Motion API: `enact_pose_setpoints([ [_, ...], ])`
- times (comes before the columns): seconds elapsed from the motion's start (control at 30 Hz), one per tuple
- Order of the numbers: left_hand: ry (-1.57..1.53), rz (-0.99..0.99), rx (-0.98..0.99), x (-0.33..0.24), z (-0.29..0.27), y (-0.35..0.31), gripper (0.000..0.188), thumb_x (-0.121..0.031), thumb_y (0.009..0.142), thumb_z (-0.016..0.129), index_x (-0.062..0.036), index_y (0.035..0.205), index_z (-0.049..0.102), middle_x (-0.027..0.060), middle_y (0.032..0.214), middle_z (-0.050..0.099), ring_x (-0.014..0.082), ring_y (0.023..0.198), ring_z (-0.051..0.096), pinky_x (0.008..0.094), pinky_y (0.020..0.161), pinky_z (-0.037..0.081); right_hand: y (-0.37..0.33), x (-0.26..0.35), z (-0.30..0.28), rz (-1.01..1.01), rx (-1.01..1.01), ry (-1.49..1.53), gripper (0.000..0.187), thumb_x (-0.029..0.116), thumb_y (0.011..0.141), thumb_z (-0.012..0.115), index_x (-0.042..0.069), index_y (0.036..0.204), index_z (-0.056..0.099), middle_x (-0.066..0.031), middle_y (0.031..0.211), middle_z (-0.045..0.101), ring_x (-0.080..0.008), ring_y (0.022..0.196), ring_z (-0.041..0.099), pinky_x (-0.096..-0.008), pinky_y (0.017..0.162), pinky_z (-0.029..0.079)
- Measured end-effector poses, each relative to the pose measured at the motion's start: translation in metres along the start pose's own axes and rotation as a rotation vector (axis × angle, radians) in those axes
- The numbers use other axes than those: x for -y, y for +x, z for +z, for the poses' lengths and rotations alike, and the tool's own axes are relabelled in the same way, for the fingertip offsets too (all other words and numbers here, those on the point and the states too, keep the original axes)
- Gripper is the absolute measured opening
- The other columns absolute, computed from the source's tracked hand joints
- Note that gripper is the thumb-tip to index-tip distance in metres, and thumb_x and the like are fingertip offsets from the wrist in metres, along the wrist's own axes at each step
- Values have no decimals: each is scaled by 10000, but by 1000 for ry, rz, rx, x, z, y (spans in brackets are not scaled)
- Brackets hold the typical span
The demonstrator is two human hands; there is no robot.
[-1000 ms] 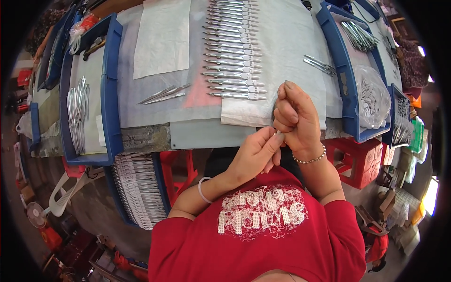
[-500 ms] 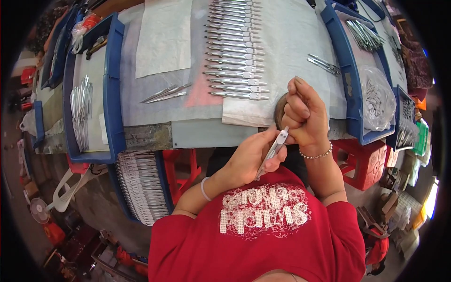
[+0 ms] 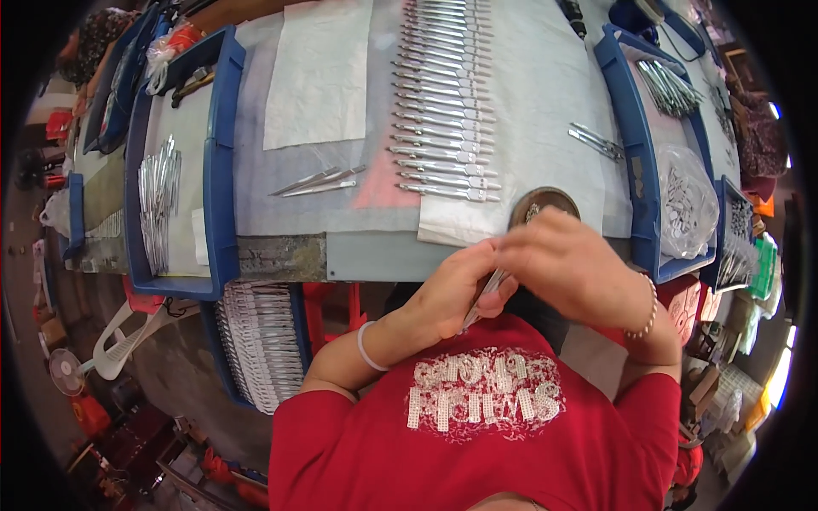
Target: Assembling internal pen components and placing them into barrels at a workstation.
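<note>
My left hand (image 3: 456,285) is closed round a slim silver metal drawing compass (image 3: 471,317), tilted, with its lower end sticking out below the fingers. Over the compass's upper end is my right hand (image 3: 571,264), back of the hand upward. Its fingers are smeared by motion and partly hidden, so what they hold, if anything, does not show. Just beyond the right hand stands a round brown dish (image 3: 567,201) with small bits in it. A long row of similar silver compasses (image 3: 447,157) lies on the covered table ahead of both hands.
Loose metal legs (image 3: 319,181) lie left of the row, a few thin parts (image 3: 596,140) to the right. Blue trays (image 3: 223,170) (image 3: 635,162) flank the work surface. Below the table edge, a blue crate holds stacked compasses (image 3: 264,341). A white sheet (image 3: 315,77) lies at far left.
My right hand has come down from its raised, curled pose beside the dish and now covers the compass's head. The left hand keeps its hold. The whole view has shifted slightly.
</note>
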State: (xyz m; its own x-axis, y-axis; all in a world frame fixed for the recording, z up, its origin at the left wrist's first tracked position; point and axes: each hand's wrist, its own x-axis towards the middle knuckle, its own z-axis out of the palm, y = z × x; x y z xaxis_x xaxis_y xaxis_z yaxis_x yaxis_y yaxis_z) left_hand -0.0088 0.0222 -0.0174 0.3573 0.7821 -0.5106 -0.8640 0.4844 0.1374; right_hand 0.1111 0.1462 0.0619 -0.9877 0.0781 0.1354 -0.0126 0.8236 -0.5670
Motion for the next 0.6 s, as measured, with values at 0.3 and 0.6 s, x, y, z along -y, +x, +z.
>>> enact_pose_setpoints([
  [0.3, 23, -135, 85, -42, 6, -12, 279, -181, 951, 387, -51, 1172, 495, 28, 900, 579, 94, 647, 566, 209, 496, 468, 45, 13, -20, -419, 287, -364, 109, 167, 753, 531, 59, 733, 526, -37, 712, 481, -156, 726, 523, -265, 602, 425],
  [0.6, 371, 1075, -391, -107, -31, -61, 455, -182, 952, 436, -70, 1368, 289, 170, 1170, 549, 211, 1014, 556, 341, 846, 457, 130, -155, -69, 37, -63, -305, 138, 4, 771, 539, 35, 905, 539, -145, 879, 550, -338, 808, 557, -390, 714, 458],
])
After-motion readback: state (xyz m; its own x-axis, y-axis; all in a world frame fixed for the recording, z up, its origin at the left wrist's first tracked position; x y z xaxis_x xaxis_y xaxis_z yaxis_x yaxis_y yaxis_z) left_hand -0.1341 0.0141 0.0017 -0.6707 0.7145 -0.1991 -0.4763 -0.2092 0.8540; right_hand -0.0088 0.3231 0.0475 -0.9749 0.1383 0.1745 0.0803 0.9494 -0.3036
